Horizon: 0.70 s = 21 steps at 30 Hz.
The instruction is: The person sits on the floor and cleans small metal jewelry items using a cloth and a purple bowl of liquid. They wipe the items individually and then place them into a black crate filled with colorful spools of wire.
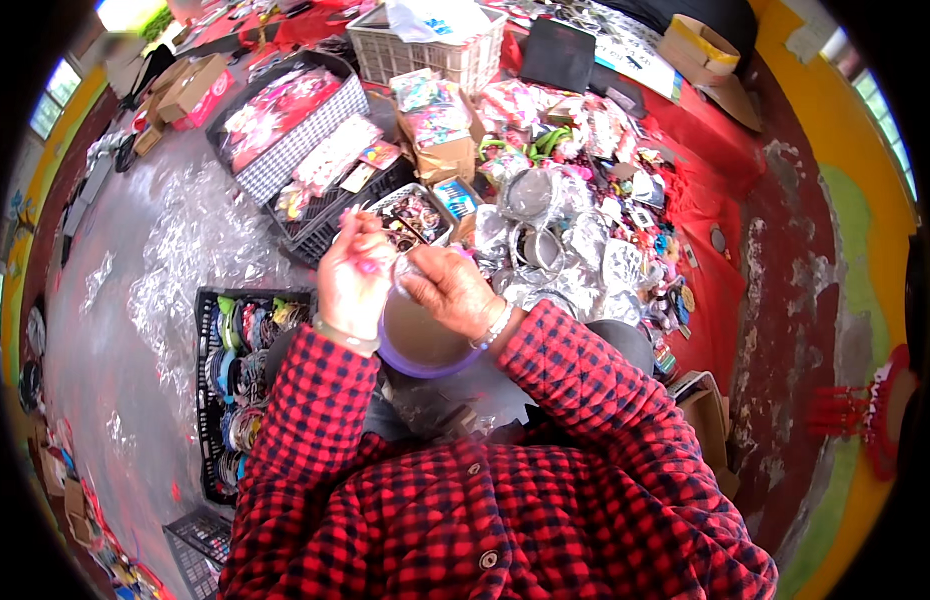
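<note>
Over a purple-rimmed basin of murky water, my two hands are close together. My left hand is turned palm up with its fingers drawn together. A small pink thing shows at its palm, too bright and blurred to name. My right hand is on the basin's right side, its fingers bent and closed toward the left hand. Whatever its fingertips grip is hidden. A beaded bracelet is on the right wrist, and a pale bangle circles the left one.
A black crate of hair bands stands left of the basin. Beyond my hands are a small basket of trinkets, a cardboard box and a grey woven basket. Clear plastic-wrapped goods pile up ahead right, on red cloth.
</note>
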Each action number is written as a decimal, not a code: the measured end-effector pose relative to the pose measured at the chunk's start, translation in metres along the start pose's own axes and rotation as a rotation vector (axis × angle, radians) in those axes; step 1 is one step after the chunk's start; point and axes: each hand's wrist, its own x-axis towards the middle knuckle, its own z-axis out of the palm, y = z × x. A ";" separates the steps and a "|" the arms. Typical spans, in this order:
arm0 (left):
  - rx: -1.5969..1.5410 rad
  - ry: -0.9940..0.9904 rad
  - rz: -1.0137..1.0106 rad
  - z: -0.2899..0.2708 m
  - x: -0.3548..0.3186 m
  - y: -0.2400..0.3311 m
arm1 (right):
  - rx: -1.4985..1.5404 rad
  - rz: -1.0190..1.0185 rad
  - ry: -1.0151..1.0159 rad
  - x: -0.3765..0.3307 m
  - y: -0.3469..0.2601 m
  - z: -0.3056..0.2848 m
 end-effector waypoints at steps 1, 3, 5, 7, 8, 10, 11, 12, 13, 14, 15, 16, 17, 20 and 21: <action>-0.032 -0.015 -0.039 0.006 -0.005 0.003 | -0.029 -0.104 0.003 0.003 -0.010 -0.005; -0.049 -0.054 -0.047 0.022 -0.013 -0.001 | -0.091 -0.211 0.003 0.001 -0.015 -0.012; -0.050 -0.116 -0.062 0.033 -0.019 0.002 | -0.124 -0.362 0.062 -0.001 -0.016 -0.009; -0.040 -0.159 -0.066 0.041 -0.023 0.006 | -0.120 -0.362 0.003 -0.001 -0.018 -0.014; -0.063 -0.185 -0.090 0.044 -0.025 0.007 | -0.118 -0.363 -0.028 -0.001 -0.019 -0.016; -0.074 -0.170 -0.135 0.047 -0.029 0.010 | -0.141 -0.389 -0.056 -0.003 -0.015 -0.014; -0.031 -0.157 -0.161 0.047 -0.029 0.013 | -0.159 -0.406 -0.083 -0.004 -0.014 -0.014; 0.011 -0.144 -0.186 0.047 -0.029 0.015 | -0.176 -0.423 -0.110 -0.004 -0.012 -0.014; 0.055 -0.132 -0.209 0.047 -0.030 0.018 | -0.181 -0.435 -0.141 -0.004 -0.009 -0.013; 0.097 -0.135 -0.234 0.046 -0.030 0.021 | -0.176 -0.455 -0.152 -0.003 -0.006 -0.012; 0.139 -0.138 -0.258 0.045 -0.031 0.023 | -0.172 -0.474 -0.162 -0.003 -0.002 -0.011; 0.179 -0.142 -0.282 0.044 -0.031 0.026 | -0.168 -0.493 -0.174 -0.003 0.001 -0.010; 0.251 -0.091 -0.302 0.045 -0.031 0.027 | -0.188 -0.494 -0.198 -0.004 0.007 -0.010; 0.376 -0.025 -0.363 0.038 -0.029 0.034 | -0.312 -0.528 -0.240 -0.004 0.018 -0.013; 0.482 -0.062 -0.394 0.038 -0.030 0.035 | -0.398 -0.556 -0.236 -0.004 0.020 -0.014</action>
